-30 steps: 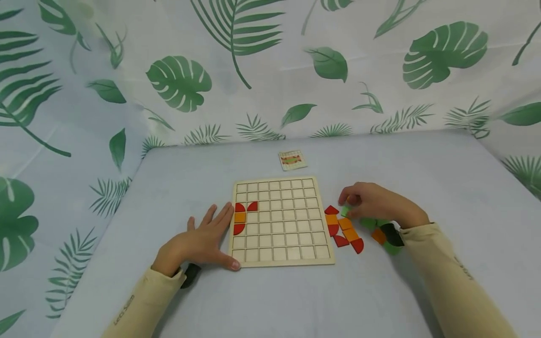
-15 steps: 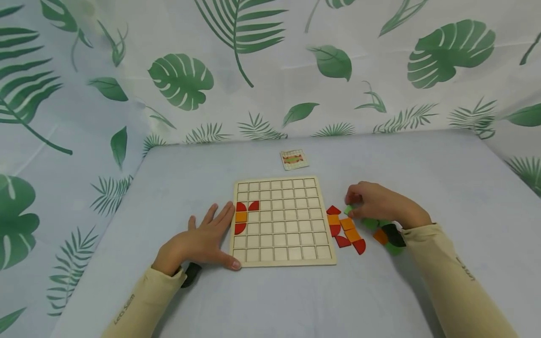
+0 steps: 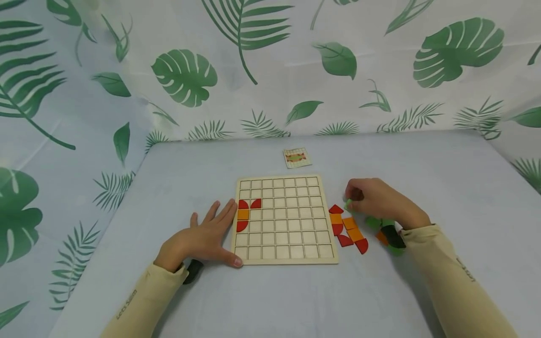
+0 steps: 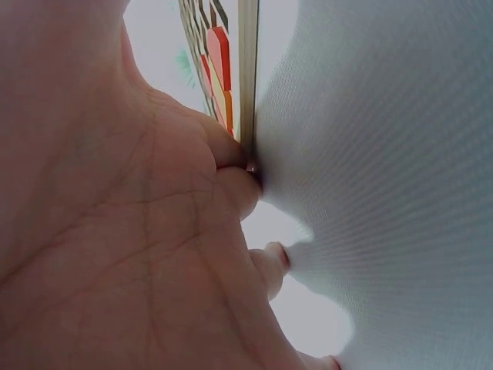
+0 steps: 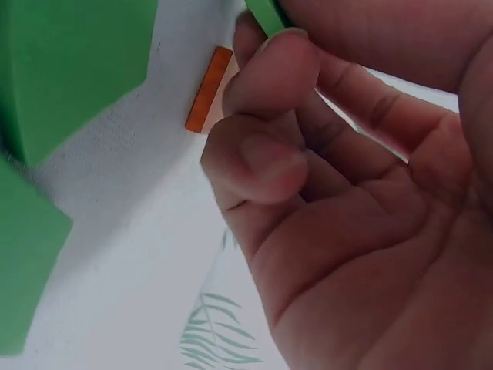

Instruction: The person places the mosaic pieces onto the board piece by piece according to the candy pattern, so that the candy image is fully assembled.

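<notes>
My left hand (image 3: 203, 241) lies with fingers spread along the left edge of a wooden grid board (image 3: 291, 239). Its thumb touches the near left corner. In the board's left cells sit an orange square tile (image 3: 243, 214) and 3 red quarter-round tiles (image 3: 242, 226). Right of the board, my right hand (image 3: 376, 199) pinches a small green tile (image 5: 267, 14) between thumb and fingers. An orange tile (image 5: 208, 91) shows past those fingers in the right wrist view; whether they touch it I cannot tell.
Several loose red and orange tiles (image 3: 354, 234) lie along the board's right side. More green tiles (image 3: 373, 222) and an orange one (image 3: 382, 237) are partly hidden under my right wrist. Behind the board lies a small pattern card (image 3: 297, 158).
My right hand, with the green tile, has drawn slightly away from the loose red and orange tiles. The left hand stays on the board's edge. The head view has shifted a little.
</notes>
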The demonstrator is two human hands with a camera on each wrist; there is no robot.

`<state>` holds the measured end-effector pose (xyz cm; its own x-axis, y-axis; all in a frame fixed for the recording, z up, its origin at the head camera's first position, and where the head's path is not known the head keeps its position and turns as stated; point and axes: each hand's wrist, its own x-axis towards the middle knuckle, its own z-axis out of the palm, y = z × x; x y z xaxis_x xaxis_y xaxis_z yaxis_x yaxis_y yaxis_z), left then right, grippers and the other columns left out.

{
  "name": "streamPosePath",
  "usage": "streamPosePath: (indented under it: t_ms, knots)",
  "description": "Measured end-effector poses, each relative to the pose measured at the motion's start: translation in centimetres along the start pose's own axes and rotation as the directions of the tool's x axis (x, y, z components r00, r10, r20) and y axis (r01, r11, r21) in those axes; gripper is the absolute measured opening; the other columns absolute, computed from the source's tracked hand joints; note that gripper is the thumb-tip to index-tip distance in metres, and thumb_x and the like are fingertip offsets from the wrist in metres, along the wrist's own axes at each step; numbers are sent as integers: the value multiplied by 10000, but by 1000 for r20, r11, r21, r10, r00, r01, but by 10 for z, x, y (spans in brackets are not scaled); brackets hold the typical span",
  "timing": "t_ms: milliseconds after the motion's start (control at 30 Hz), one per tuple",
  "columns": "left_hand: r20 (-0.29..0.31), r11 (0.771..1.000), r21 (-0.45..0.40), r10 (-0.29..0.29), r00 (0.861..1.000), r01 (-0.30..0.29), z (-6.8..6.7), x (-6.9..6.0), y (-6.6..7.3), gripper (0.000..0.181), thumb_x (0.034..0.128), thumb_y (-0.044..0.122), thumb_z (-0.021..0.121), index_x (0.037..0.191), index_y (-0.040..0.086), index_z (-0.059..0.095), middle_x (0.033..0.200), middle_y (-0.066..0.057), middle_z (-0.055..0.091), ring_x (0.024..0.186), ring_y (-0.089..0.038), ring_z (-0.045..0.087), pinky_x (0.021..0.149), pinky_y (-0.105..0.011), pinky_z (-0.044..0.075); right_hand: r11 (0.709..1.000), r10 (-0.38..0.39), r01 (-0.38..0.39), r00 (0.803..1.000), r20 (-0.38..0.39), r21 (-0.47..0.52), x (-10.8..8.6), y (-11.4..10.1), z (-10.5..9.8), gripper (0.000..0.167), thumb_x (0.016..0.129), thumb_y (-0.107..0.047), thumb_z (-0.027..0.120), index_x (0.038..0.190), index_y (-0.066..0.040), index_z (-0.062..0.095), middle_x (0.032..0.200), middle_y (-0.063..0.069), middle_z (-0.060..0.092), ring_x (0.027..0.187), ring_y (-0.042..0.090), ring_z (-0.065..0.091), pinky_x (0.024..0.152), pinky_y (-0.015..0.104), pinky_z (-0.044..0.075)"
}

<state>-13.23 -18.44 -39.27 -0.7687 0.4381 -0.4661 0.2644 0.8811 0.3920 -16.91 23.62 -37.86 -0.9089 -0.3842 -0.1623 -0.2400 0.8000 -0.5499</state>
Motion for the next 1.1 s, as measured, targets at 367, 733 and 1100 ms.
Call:
streamPosePath:
  t_ms: [367,733,1100]
  knots:
    - [2,1000,2,7,1000,-7,-1,0,0,1396,798,611,896,1726,76,-1,1800,-63,-73,1623,-394,-136,1146,-822,-56,975,54,-45,998,-35,216,3,-14,5,120,1009,-58,678,1118,-9,685,970,87,694,806,238,651,756,368,587]
    - [4,1000,11,-6,1000,6,-1,-1,0,1399,798,610,899,1727,80,-3,1801,-55,-76,1624,-390,-133,1152,-817,-51,922,51,-27,997,-51,387,12,-33,21,162,1008,-139,723,1140,-47,714,1006,99,705,910,282,640,750,375,569]
    - [0,1000,11,0,1000,0,0,2,-2,1401,792,627,893,1729,94,-1,1801,-42,-77,1625,-383,-137,1154,-815,-52,852,-29,34,999,-17,522,25,-59,40,173,992,-97,735,1134,-1,711,946,119,731,879,293,721,904,391,530]
